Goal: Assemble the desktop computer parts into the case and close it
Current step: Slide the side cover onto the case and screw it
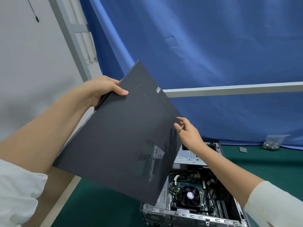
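Fingers of the left hand [105, 88] clamp the black side panel's [118, 136] ten o'clock edge. The right hand [188, 133] pinches a small metal screw [181, 128], touching the three o'clock edge. Tilted, vented, the panel hangs above the open computer case [195, 194] on the green worktop [270, 166].

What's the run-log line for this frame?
stage: closing case | left hand: grips side panel, raised, tilted | right hand: holds small metal tool, at panel edge | case: open, on green mat
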`<state>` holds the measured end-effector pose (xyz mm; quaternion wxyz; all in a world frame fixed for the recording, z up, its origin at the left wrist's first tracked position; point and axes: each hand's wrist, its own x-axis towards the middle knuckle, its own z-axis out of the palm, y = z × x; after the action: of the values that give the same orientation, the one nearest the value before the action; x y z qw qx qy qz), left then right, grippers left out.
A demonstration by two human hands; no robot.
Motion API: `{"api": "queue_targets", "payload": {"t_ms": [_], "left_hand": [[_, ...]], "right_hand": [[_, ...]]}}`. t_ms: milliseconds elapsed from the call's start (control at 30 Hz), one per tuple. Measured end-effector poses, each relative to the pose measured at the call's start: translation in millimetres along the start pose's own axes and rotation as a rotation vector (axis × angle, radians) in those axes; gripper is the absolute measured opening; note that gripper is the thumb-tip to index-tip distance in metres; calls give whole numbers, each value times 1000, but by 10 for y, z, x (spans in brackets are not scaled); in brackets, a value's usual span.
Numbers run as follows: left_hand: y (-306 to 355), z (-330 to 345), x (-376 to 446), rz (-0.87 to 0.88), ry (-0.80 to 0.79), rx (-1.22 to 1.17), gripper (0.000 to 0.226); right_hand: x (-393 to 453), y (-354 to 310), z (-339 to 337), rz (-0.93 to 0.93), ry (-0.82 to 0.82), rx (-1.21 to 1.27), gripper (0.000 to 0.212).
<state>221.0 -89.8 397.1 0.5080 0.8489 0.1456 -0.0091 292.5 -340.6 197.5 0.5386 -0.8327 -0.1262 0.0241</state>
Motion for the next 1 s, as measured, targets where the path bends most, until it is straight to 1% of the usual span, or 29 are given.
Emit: {"api": "queue_targets", "payload": {"t_ms": [133,200,300,400,500,567,733,867,1000], "left_hand": [[-128,18,81,-108,-6,-123,13],[-293,98,116,-158,-4,-217,8],[-619,222,156,-202,6,-394,17],[-974,347,179,-255,53,-550,19],[-1331,552,152,-338,91,-633,9],[-1556,735,105,-389,101,-678,8],[-1911,1155,-14,-489,117,-845,7],[-1998,1425,-61,-534,127,-992,11],[-2064,1722,-113,-589,144,-1157,9]], "right_hand": [[20,100,49,37,42,-46,45],[42,190,46,107,66,-52,50],[82,392,-10,257,107,-96,55],[101,598,-106,411,160,-72,53],[116,785,-226,439,167,-158,45],[138,884,-297,434,113,-251,41],[63,1115,-327,395,-113,-477,40],[-57,1187,-127,349,-219,-462,49],[-138,1214,55,292,-330,-477,48]]}}
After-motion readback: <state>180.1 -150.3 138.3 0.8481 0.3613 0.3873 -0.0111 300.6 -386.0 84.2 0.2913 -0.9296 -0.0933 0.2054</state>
